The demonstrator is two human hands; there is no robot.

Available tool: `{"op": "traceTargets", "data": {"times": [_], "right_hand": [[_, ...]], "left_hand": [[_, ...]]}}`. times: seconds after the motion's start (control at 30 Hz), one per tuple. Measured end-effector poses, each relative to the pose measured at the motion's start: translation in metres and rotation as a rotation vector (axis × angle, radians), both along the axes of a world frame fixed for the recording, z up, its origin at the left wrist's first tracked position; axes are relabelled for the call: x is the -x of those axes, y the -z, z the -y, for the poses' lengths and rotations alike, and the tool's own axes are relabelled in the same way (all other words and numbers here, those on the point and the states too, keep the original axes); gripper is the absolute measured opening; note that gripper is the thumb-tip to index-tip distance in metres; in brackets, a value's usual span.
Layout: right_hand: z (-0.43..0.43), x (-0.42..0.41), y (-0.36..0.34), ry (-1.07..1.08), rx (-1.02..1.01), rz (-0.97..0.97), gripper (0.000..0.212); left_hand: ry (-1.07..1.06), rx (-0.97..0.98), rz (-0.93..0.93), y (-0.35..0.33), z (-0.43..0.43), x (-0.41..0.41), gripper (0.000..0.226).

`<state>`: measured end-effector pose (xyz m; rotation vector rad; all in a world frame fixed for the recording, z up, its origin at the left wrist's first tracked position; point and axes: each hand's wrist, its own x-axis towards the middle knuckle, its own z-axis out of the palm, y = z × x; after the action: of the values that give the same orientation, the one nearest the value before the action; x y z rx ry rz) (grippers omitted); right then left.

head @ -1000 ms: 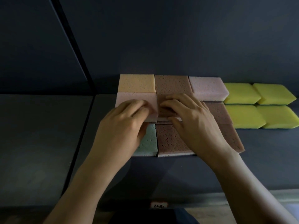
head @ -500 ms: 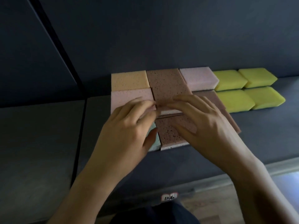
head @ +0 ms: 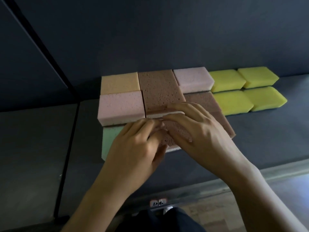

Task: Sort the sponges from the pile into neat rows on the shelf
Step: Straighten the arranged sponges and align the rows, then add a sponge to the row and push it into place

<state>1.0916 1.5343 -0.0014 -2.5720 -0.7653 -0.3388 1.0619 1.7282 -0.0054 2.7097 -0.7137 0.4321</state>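
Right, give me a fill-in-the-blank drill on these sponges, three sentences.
1. The yellow sponges at the right number ___.
2. The front-left sponge is coloured ___.
3. The left hand and the right hand both touch the front-middle sponge, coloured ___.
Missing words: four; green; brown.
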Motion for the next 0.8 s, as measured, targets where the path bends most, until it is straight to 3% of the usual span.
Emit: {"op": "traceTargets", "data": {"times": [0.17,0.43,0.57,0.8], "right_hand": [[0.018,0.004,-0.002,0.026,-0.008,0.016,0.041],[0.054,0.013,0.022,0.137,-0.037,-0.039,0.034],[0.059,0.015,0.022,0.118,0.052,-0.054,0.047],[0.066,0.006,0.025,0.044,0.094,-0.05,0.05]], "left_hand": [[-0.008,-0.035,-0.033,0.003,0.008,0.003,0.029],[-0.025,-0.07,-0.094,0.007,0.032,0.002,0.035],[-0.063,-0.072,-0.091,0.004,0.036,0.002,0.043],[-0.134,-0.077,-0.087,0.005,0.045,0.005,0.047]]}}
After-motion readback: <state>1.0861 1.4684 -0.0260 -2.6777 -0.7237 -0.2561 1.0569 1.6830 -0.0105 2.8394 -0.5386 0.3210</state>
